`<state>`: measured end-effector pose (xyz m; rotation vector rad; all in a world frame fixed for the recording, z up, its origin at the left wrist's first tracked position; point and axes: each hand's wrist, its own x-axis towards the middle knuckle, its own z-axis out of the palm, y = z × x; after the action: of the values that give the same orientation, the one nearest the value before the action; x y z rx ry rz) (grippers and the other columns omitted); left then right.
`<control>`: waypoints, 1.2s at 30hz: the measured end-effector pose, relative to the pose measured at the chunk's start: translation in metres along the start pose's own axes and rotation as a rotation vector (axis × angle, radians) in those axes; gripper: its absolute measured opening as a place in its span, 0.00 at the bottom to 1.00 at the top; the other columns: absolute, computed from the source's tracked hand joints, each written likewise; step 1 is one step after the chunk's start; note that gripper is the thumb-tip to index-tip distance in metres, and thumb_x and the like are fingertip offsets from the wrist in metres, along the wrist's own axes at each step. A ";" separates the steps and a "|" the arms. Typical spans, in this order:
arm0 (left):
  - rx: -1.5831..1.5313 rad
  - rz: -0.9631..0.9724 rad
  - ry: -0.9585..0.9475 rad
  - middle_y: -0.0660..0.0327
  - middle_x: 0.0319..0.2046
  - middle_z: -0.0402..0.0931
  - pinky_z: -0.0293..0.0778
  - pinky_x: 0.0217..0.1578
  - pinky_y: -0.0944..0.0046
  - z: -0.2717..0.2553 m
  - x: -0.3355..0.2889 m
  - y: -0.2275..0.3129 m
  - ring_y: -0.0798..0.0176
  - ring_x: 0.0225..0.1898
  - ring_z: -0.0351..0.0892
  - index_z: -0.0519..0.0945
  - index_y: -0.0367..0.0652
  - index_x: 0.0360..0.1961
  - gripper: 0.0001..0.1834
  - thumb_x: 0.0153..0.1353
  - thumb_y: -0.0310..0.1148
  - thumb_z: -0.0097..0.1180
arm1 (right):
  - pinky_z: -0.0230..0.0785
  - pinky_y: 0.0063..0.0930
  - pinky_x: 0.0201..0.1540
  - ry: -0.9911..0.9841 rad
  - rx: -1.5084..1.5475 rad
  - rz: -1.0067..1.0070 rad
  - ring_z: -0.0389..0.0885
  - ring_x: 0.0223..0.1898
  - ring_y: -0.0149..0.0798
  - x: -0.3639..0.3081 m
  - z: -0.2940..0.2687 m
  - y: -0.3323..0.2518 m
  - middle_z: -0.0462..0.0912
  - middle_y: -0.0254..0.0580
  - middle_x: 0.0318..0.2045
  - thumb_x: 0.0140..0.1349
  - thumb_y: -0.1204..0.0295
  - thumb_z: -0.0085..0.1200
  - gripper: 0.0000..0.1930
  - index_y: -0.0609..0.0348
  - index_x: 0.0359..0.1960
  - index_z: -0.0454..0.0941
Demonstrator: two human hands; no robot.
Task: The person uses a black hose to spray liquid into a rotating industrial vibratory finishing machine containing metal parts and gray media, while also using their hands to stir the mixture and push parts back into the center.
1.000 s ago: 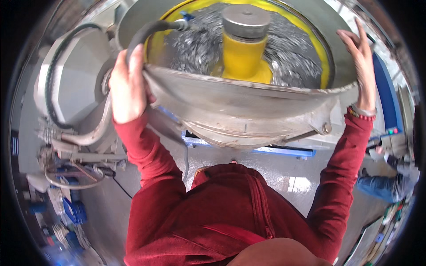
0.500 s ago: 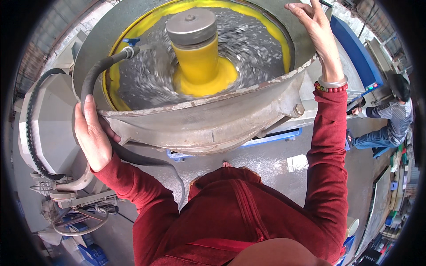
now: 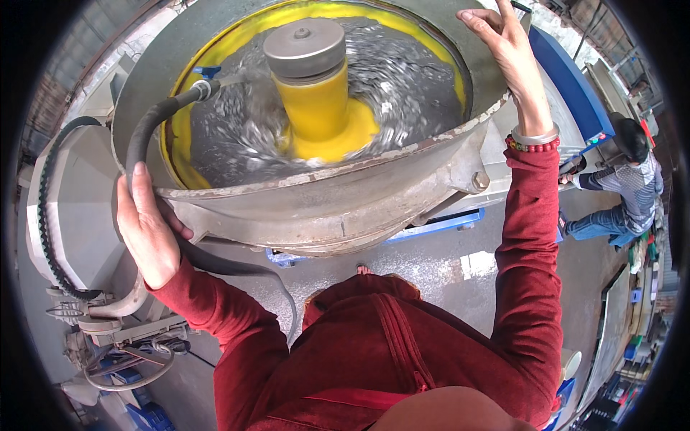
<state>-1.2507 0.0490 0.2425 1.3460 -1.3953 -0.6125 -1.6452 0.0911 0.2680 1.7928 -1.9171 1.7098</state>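
Note:
A large round metal bowl (image 3: 345, 205) with a yellow lining stands before me. Small silvery pieces (image 3: 402, 79) churn in it, blurred, around a yellow center post (image 3: 310, 108) with a grey metal cap (image 3: 305, 49). At the left rim my left hand (image 3: 149, 230) is closed around a dark hose (image 3: 147, 133), pressing it to the bowl's edge. The hose bends over the rim, and its end with a blue valve handle (image 3: 208, 72) sprays inside. My right hand (image 3: 503, 43) is over the right rim, fingers apart with nothing visible in them; some fingertips are cut off by the upper edge.
A pale angular machine housing (image 3: 79, 208) with a black ribbed hose (image 3: 44, 187) stands left. Below it are pipes and a ring-shaped handle (image 3: 136, 366). A blue-edged trough (image 3: 571, 86) lies right of the bowl. Farther right a person (image 3: 625, 187) leans toward equipment.
The view has shifted slightly. The pieces in the bowl keep churning. Both my hands stay at the rim, the left still on the hose. The person at right has shifted posture a little.

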 end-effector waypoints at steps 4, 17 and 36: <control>-0.012 0.002 -0.001 0.68 0.09 0.57 0.54 0.07 0.71 0.000 0.000 -0.001 0.73 0.06 0.55 0.67 0.41 0.30 0.19 0.69 0.46 0.44 | 0.65 0.20 0.42 -0.013 0.037 0.017 0.72 0.36 0.27 0.001 0.001 0.002 0.77 0.34 0.32 0.61 0.73 0.53 0.35 0.57 0.69 0.51; 0.074 -0.054 0.095 0.71 0.13 0.56 0.56 0.08 0.72 0.008 0.000 -0.001 0.75 0.09 0.55 0.72 0.44 0.37 0.18 0.67 0.49 0.45 | 0.71 0.26 0.38 -0.041 -0.080 0.071 0.77 0.34 0.32 -0.003 -0.003 0.008 0.81 0.42 0.33 0.60 0.67 0.56 0.33 0.61 0.65 0.56; 0.069 0.058 0.028 0.65 0.06 0.58 0.54 0.09 0.71 0.005 0.004 -0.018 0.70 0.04 0.57 0.71 0.34 0.43 0.27 0.68 0.53 0.42 | 0.72 0.33 0.44 -0.035 -0.055 -0.006 0.81 0.40 0.46 0.005 0.012 0.020 0.83 0.52 0.38 0.56 0.60 0.54 0.44 0.76 0.65 0.46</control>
<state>-1.2473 0.0393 0.2266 1.3585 -1.4385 -0.5093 -1.6538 0.0745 0.2530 1.8192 -1.9500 1.6186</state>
